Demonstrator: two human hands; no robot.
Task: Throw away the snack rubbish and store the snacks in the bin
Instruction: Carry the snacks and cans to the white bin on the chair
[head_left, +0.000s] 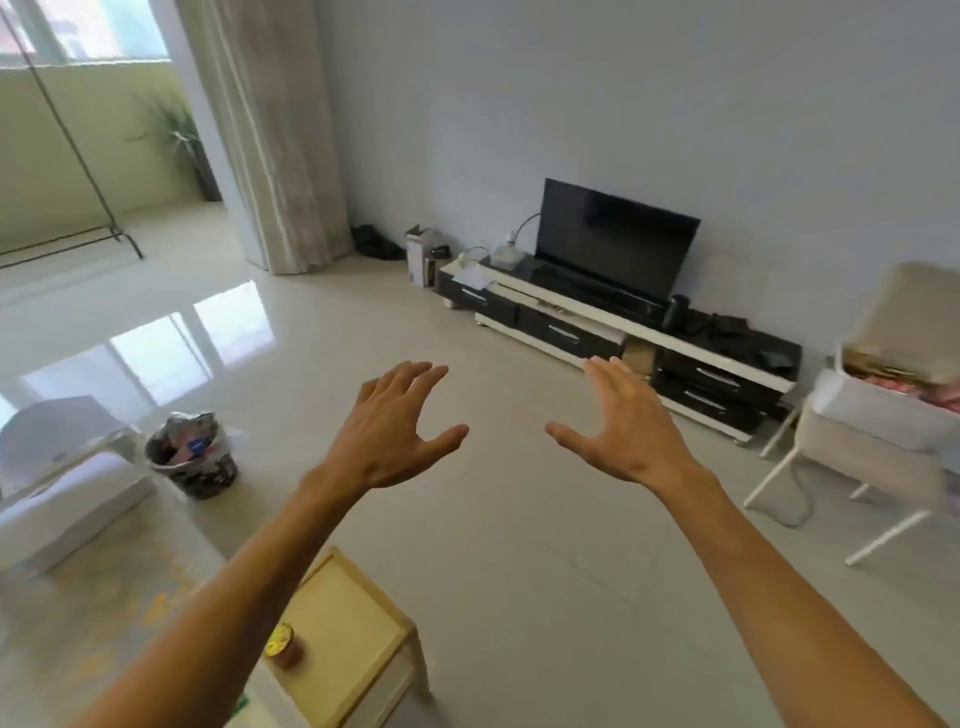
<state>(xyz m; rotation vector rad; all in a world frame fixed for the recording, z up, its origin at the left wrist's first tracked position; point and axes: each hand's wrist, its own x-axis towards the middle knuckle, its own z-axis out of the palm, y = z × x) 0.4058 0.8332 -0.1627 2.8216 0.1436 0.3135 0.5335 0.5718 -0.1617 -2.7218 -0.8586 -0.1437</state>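
Hands reach forward over the floor, apart: left hand (387, 431) and right hand (623, 431) both splayed, holding nothing. Bag-lined waste basket (192, 460) stands at left with rubbish inside. Yellow-lidded snack cup (283, 644) sits on the wooden worktop (358, 613). White bin (878, 410) rests on a chair (909, 306) at right.

Wrapper-stuffed wastebasket (192, 460) stands left of the left hand (395, 431), yellow-lidded snack cup (284, 647) upright under that arm, white snack bin (878, 410) off right.
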